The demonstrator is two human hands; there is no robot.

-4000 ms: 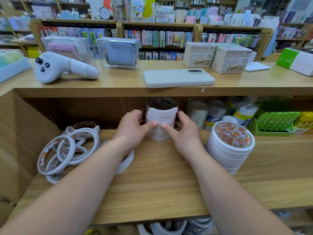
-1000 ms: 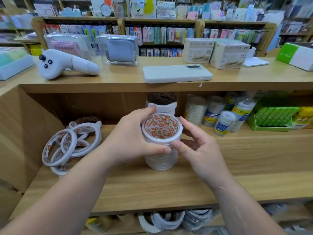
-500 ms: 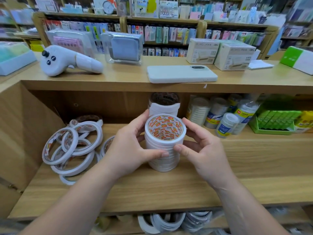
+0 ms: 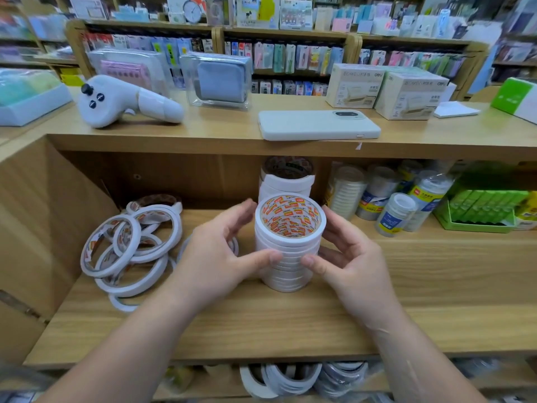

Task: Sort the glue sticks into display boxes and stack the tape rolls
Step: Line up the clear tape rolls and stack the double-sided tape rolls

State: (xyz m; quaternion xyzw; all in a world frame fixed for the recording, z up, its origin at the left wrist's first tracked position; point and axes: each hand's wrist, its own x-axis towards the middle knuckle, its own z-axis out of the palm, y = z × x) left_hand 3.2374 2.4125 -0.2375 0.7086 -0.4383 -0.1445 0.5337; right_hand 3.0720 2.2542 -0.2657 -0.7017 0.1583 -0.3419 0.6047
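Tape stack point(image 4: 288, 248) stands upright on the shelf point(image 4: 203, 324). Your left hand point(image 4: 220, 257) grips it at 9 o'clock, your right hand point(image 4: 353, 266) at 3 o'clock, fingers curled round it.

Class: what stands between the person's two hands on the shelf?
A stack of white tape rolls stands between the left hand and right hand, both thumbs touching its side, seen in the head view.

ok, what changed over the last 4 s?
The front tape stack went from the right of the shelf to the centre, in front of the rear stack. Both hands let go of the rear stack; left hand and right hand now hold the front one. Loose rolls and phone stayed put.
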